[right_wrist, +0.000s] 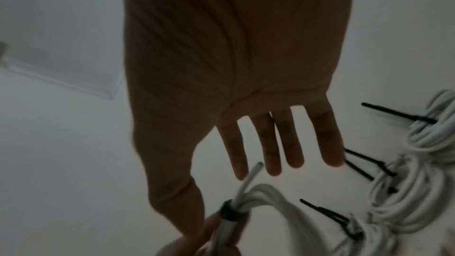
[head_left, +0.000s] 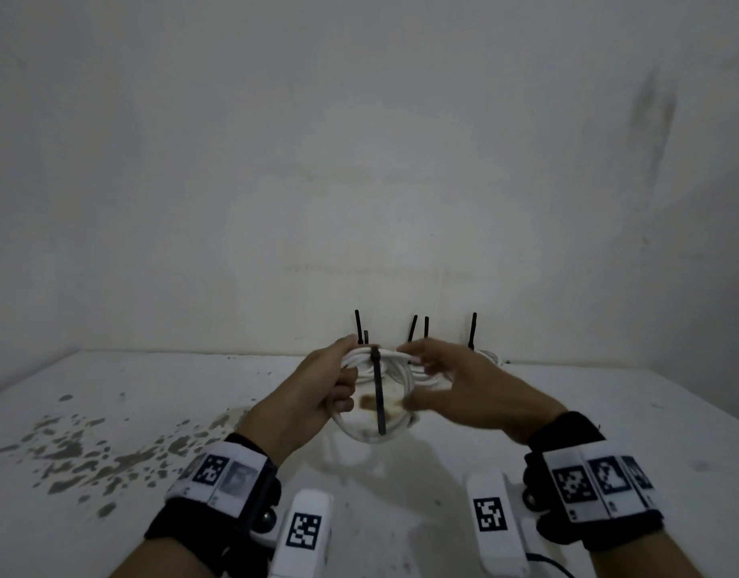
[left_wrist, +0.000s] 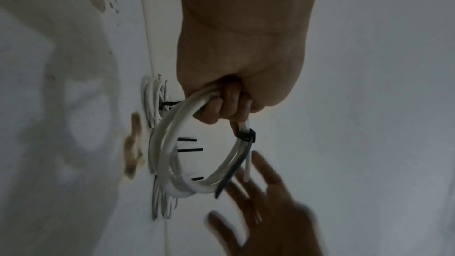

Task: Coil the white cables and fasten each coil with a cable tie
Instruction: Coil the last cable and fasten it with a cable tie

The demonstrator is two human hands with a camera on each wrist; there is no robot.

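Note:
My left hand [head_left: 326,390] grips a coil of white cable [head_left: 351,431] by its left side and holds it upright above the table. A black cable tie [head_left: 378,394] is cinched round the top of the coil, its long tail hanging down across the loop. In the left wrist view my fingers [left_wrist: 229,104] curl round the coil [left_wrist: 169,143], the tie's head [left_wrist: 246,137] sits just below them, and a short cable end pokes out beside it. My right hand [head_left: 438,381] hovers at the coil's right side, fingers [right_wrist: 283,149] spread and straight, holding nothing.
Several tied white coils [right_wrist: 406,192] lie against the back wall, their black tie tails [head_left: 472,329] sticking up behind my hands. The white table [head_left: 109,410] has dark stains [head_left: 80,448] at front left and a brown patch [head_left: 372,404] under the coil.

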